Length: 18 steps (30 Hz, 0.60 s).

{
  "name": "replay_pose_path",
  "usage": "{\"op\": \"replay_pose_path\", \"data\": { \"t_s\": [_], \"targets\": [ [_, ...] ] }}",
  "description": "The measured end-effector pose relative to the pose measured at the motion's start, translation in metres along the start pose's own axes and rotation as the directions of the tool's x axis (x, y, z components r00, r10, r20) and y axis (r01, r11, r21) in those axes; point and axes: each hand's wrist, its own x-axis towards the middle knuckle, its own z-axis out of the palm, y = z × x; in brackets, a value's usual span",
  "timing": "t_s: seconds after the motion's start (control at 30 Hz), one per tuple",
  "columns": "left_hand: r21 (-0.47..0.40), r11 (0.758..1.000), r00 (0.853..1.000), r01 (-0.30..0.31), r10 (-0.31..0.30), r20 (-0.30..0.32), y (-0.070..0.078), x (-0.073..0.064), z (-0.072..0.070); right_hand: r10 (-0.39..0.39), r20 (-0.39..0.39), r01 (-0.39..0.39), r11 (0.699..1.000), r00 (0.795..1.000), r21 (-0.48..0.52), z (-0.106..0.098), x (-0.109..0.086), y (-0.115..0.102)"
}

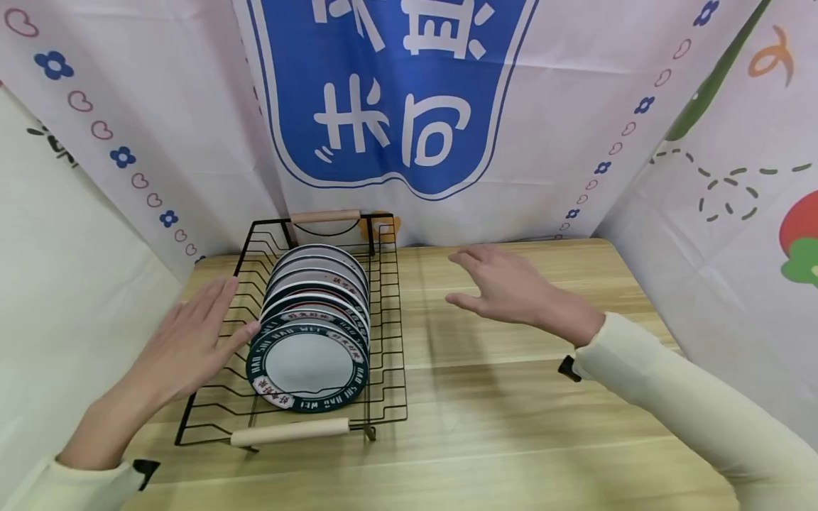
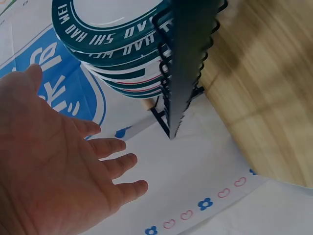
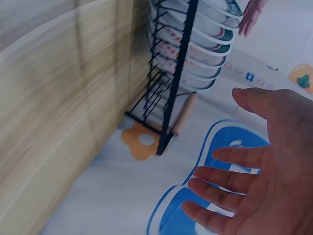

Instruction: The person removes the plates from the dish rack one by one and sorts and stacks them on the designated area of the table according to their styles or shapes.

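Several plates stand on edge in a row in a black wire dish rack with wooden handles. The front plates have dark green rims with white lettering; those behind show paler faces. My left hand hovers over the rack's left side, fingers straight, its thumb near the plates' left edge. In the left wrist view that palm is bare and holds nothing. To the right of the rack my right hand is held above the table, fingers extended and apart from the plates. Its palm is also bare in the right wrist view.
The rack stands on the left half of a wood-grain table. A white printed cloth with a blue emblem hangs behind, and more cloth encloses both sides. The table's right part extends beneath my right forearm.
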Motion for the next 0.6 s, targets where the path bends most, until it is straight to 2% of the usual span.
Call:
{"op": "replay_pose_path", "data": {
  "t_s": [0.23, 0.43, 0.6],
  "targets": [
    [-0.037, 0.999, 1.0, -0.017, 0.016, -0.014, -0.012, -0.014, 0.011, -0.139, -0.013, 0.14, 0.99, 0.99, 0.007, -0.007, 0.023, -0.04],
    [-0.066, 0.998, 1.0, 0.006, -0.006, 0.006, -0.017, -0.03, 0.023, -0.254, 0.028, 0.253, 0.967, 0.967, 0.029, -0.002, 0.04, -0.077],
    [-0.057, 0.998, 1.0, 0.006, -0.005, 0.009, -0.014, -0.036, 0.033, -0.326, 0.054, 0.32, 0.943, 0.944, 0.089, 0.001, 0.051, -0.101]
  ]
}}
